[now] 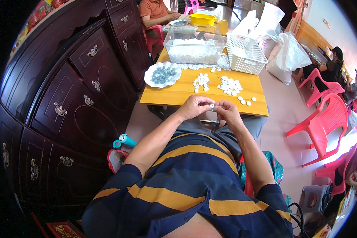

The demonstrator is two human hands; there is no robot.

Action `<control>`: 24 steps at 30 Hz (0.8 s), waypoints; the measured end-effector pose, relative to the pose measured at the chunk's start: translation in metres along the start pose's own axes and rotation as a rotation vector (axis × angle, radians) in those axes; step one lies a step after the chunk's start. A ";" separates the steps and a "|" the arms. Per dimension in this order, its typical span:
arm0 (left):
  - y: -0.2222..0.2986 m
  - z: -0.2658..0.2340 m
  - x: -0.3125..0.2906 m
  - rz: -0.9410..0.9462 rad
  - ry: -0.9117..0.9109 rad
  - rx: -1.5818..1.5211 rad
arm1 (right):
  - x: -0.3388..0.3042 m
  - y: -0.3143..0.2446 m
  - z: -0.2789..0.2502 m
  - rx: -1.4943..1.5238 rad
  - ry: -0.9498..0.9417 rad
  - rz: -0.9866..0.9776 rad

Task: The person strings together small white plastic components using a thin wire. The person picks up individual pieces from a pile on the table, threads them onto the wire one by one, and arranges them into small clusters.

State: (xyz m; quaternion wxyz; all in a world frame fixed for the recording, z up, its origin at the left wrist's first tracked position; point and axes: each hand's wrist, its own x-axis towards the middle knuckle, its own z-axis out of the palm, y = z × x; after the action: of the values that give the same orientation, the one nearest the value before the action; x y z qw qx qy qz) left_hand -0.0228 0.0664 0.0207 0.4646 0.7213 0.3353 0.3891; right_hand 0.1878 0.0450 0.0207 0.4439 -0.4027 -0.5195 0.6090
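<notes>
My left hand (194, 107) and my right hand (227, 111) meet at the near edge of the wooden table, fingertips pinched together. Between them is a small white plastic piece (212, 107), gripped from both sides; its details are too small to make out. Just beyond my hands lie two loose piles of small white round pieces, a left pile (202, 80) and a larger right pile (229, 85). A few stray pieces (248, 103) rest near the right edge. A white scalloped plate (148, 77) holding small dark grey-blue parts stands at the table's left.
Behind the piles stand a clear plastic bin (194, 53) full of white pieces and a white perforated basket (261, 63). Dark wooden cabinets (79, 91) line the left. White sacks (283, 59) and pink plastic chairs (325, 121) are at right. A person (156, 14) sits at the far end.
</notes>
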 end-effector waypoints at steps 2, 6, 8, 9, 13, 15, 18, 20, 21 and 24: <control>0.001 0.001 0.000 0.005 -0.004 0.022 | -0.001 0.000 -0.001 0.011 -0.003 0.075; 0.004 0.003 0.000 0.022 -0.040 0.035 | 0.000 0.003 -0.005 -0.006 -0.011 0.113; 0.003 0.002 0.000 0.013 -0.046 0.054 | 0.000 0.003 -0.004 0.010 0.002 0.169; 0.002 0.002 -0.001 0.025 -0.041 0.078 | -0.001 0.002 -0.003 0.010 0.001 0.168; 0.011 0.006 -0.004 0.074 -0.002 0.203 | 0.002 0.007 -0.004 0.056 -0.030 0.183; 0.023 0.012 -0.004 0.089 0.041 0.296 | 0.003 0.010 -0.006 0.092 -0.034 0.170; 0.028 0.020 -0.009 0.166 0.158 0.484 | -0.001 0.000 0.005 0.160 -0.010 0.188; 0.026 0.025 -0.010 0.232 0.224 0.577 | -0.004 -0.004 0.011 0.202 -0.004 0.173; 0.024 0.027 -0.010 0.290 0.258 0.652 | -0.003 -0.001 0.009 0.202 -0.004 0.173; 0.023 0.030 -0.010 0.315 0.294 0.724 | 0.002 0.011 0.001 0.195 -0.041 0.151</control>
State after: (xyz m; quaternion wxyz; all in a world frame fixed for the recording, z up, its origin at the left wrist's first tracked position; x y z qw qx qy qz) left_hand 0.0021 0.0380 0.0315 0.0631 0.8173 0.3989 0.4111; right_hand 0.1847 0.0456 0.0104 0.4233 -0.3829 -0.4349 0.6965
